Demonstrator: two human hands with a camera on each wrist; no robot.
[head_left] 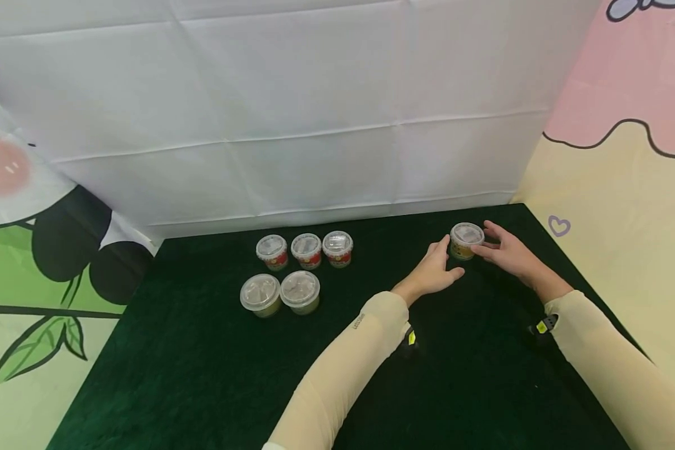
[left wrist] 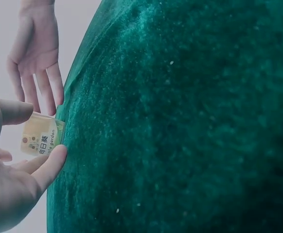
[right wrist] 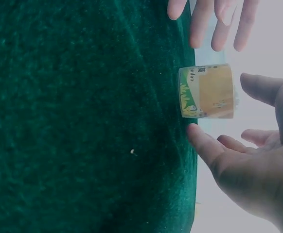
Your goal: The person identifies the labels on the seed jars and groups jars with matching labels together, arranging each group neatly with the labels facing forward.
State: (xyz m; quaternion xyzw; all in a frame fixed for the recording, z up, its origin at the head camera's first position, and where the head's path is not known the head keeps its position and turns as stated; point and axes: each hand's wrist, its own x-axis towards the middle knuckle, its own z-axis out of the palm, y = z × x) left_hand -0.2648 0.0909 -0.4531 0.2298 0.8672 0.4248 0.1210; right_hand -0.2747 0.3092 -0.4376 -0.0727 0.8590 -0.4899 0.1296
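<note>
A small round tub (head_left: 465, 240) with a clear lid and a yellow label stands upright on the dark green cloth at the back right. My left hand (head_left: 432, 270) is at its left side, with fingers extended and thumb spread. On the other side is my right hand (head_left: 505, 251), its thumb overlapping the tub's edge in the head view. Printed lettering shows on the tub (left wrist: 42, 136) in the left wrist view. The right wrist view shows a gap between the upper finger of my right hand (right wrist: 258, 165) and the tub (right wrist: 207, 92). Exact contact is unclear.
Three small tubs with red labels (head_left: 306, 251) stand in a row left of centre. In front of them are two wider lidded tubs (head_left: 300, 291), side by side. A white cloth wall (head_left: 315, 175) rises behind the green-covered table (head_left: 202, 375); a printed curtain (head_left: 607, 250) borders the right.
</note>
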